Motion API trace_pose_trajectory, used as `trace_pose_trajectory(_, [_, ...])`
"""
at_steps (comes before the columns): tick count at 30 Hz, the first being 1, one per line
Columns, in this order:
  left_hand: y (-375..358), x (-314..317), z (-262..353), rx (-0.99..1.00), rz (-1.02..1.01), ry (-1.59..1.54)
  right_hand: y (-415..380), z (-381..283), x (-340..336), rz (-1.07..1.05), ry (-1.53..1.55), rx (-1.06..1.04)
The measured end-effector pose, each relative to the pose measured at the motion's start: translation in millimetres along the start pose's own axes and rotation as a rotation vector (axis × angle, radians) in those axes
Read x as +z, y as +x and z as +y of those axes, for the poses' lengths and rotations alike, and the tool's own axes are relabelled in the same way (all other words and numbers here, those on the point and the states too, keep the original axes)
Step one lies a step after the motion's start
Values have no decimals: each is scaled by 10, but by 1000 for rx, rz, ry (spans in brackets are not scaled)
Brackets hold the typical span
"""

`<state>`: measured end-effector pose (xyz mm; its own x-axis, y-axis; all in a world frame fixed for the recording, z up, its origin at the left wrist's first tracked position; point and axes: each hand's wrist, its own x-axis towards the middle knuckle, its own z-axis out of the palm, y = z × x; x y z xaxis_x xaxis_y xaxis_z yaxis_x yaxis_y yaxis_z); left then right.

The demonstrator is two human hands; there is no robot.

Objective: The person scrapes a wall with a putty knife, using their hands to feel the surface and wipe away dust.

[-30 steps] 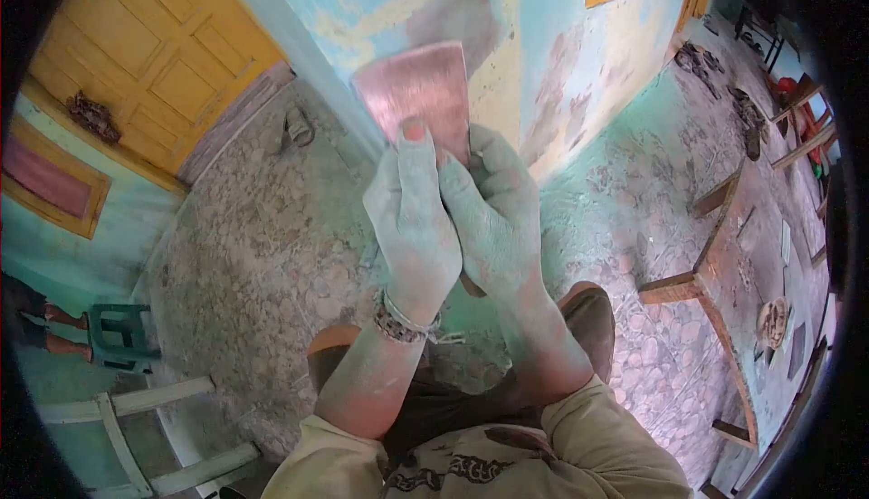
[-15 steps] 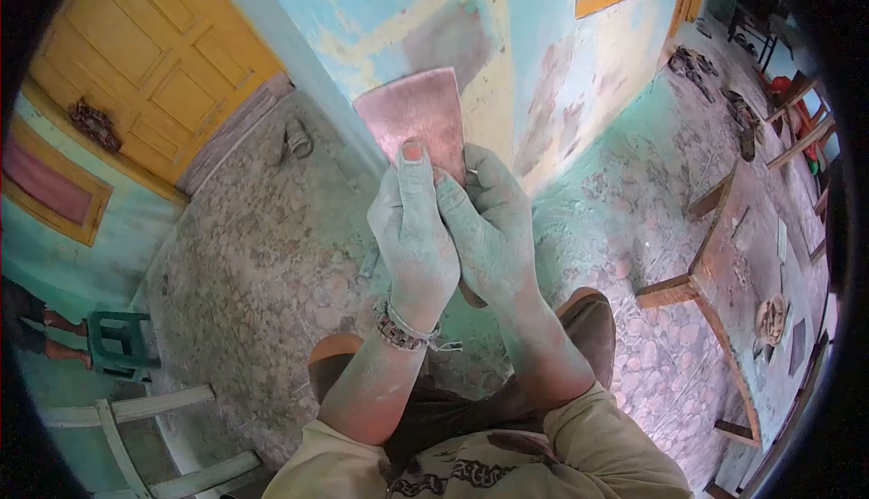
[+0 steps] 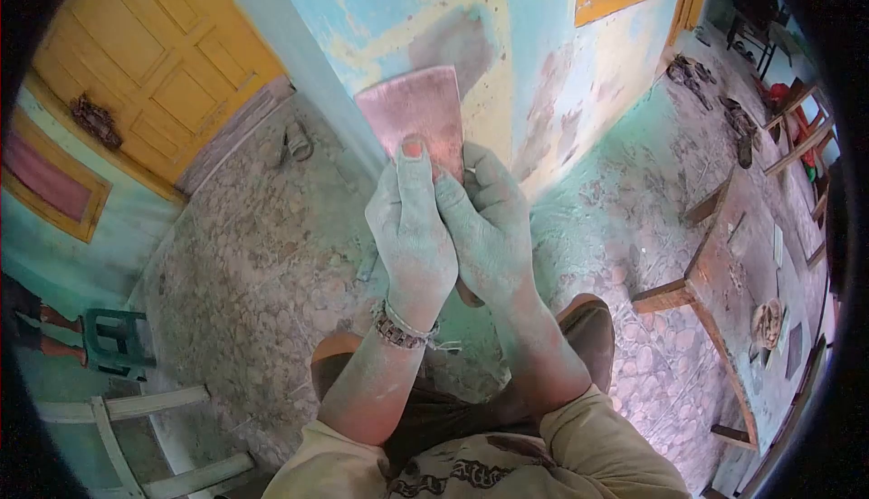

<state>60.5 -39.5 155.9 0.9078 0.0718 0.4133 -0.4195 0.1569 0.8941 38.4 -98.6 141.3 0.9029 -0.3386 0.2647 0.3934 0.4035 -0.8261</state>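
Note:
A flat reddish piece (image 3: pixel 416 105), wider at its far end, looks like sandpaper or a scraper blade; I cannot tell which. Dust coats both hands. My left hand (image 3: pixel 412 218) grips it with the thumb pressed on its face. Close against it, my right hand (image 3: pixel 489 218) is closed round the piece's lower right edge, its thumb beside the left one. Beneath the hands, the brown end of something (image 3: pixel 469 294) pokes out. Behind the piece stands a wall corner (image 3: pixel 362 38) with peeling blue and cream paint and a grey patch.
A yellow door (image 3: pixel 158 56) is at the upper left. At the right stands a worn wooden table (image 3: pixel 724 291) with small items. A green stool (image 3: pixel 118 343) and a person's legs (image 3: pixel 62 336) are at the left, above a pale wooden frame (image 3: pixel 176 401). Sandals (image 3: pixel 742 128) lie at the upper right.
The view has shifted very slightly. Both hands keep the same hold on the reddish piece.

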Motion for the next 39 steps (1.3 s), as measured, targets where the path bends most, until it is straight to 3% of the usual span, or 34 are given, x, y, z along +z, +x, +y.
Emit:
trace_pose_trajectory(36, [245, 48, 401, 54, 0, 56, 180, -287, 246, 4, -94, -96])
trace_pose_trajectory(39, [285, 120, 490, 65, 36, 22, 312, -291, 224, -22, -172, -204])
